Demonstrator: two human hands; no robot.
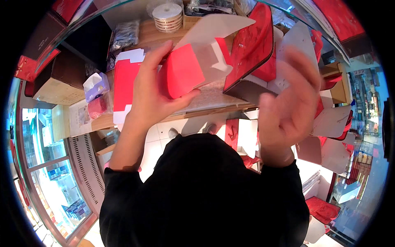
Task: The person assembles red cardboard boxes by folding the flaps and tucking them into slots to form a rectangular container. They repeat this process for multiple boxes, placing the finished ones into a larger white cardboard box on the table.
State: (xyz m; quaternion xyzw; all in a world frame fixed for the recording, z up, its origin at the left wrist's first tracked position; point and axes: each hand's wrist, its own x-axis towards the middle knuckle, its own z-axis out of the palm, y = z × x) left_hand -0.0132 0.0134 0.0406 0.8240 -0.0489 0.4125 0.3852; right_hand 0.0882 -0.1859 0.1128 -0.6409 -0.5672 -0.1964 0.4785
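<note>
Head view: we log a wooden table (144, 39), biggest thing, spread beneath and beyond the red box (185, 70). Next we have a big red package (252, 45) with dark edges, tilted, just right of the red box. Then the right hand (294, 99), blurred, farther right of the red box; we read its thumb as apart from the bent fingers. The left hand (150, 90) is clamped on the red box, thumb along the near side, fingers round the left, holding it up over the table; we see its pale inside. We note a flat red-and-white carton (124, 84) left of the red box, stacked white rolls (167, 16) beyond it, a small purple box (96, 86) farther left of it.
</note>
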